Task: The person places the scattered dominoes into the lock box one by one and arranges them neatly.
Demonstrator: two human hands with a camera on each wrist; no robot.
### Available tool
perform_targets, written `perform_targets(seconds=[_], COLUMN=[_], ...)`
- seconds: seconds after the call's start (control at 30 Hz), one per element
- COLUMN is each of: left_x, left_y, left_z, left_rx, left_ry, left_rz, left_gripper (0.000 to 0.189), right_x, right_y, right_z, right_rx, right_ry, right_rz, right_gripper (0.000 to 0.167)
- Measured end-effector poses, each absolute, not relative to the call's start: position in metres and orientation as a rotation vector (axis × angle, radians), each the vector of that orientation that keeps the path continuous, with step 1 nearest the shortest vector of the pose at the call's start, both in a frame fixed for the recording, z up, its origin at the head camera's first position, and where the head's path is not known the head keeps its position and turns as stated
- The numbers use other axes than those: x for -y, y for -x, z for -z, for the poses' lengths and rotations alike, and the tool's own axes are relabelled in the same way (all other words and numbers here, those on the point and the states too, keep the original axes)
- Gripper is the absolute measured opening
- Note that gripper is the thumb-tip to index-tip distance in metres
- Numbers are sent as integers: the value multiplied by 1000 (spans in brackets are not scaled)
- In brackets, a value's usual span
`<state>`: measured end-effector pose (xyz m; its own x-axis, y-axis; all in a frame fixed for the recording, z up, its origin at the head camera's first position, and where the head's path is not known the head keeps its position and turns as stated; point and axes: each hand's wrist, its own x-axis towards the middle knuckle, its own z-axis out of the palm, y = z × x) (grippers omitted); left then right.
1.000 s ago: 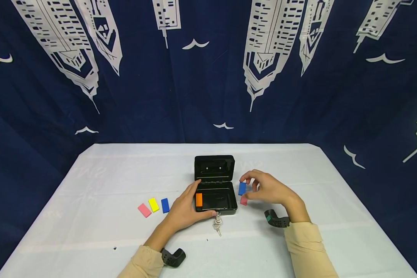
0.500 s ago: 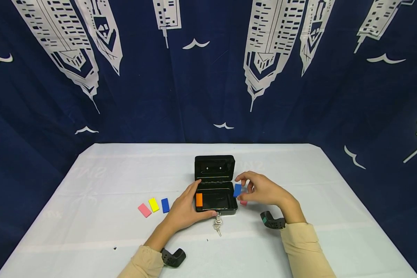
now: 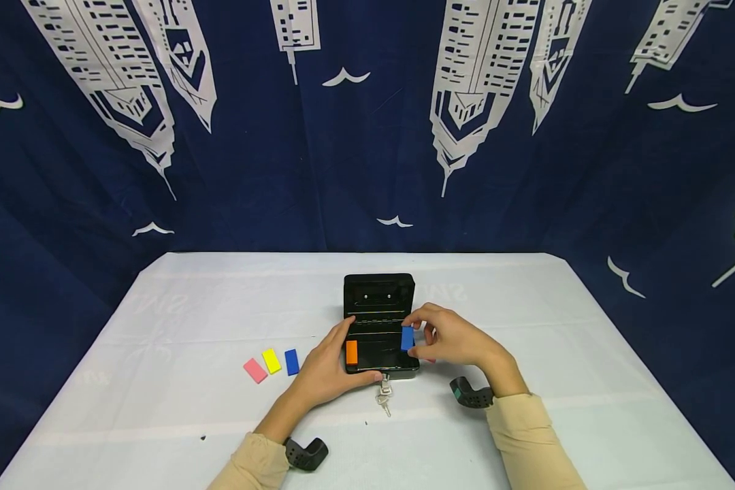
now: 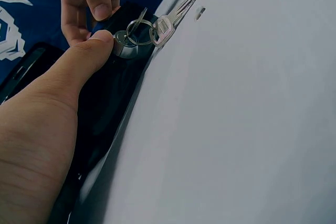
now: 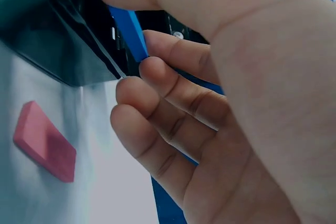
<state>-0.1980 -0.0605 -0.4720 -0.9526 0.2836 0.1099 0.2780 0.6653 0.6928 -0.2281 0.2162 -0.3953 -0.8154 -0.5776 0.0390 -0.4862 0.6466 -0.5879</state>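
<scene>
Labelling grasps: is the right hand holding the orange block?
No: the right hand pinches a blue block, while the orange block sits inside the black box.

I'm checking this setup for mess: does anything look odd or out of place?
A small dark speck near the left sleeve looks like stray debris on the white table; the backdrop seems upside down, its towers pointing downward. The black box shows no visible damage.
</scene>
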Motion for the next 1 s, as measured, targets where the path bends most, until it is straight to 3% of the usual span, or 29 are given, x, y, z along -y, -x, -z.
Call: perform_targets(seconds=[1.0], left_x=[61], left_y=[198], left_z=[470], left_rx=[-2857], left_ry=[-479], left_rz=[-1184], left_gripper=[121], right_x=[-181], right_y=[226], right_z=[407], right_rx=[-2860], right_ry=[980], right_rz=[869], right_gripper=[47])
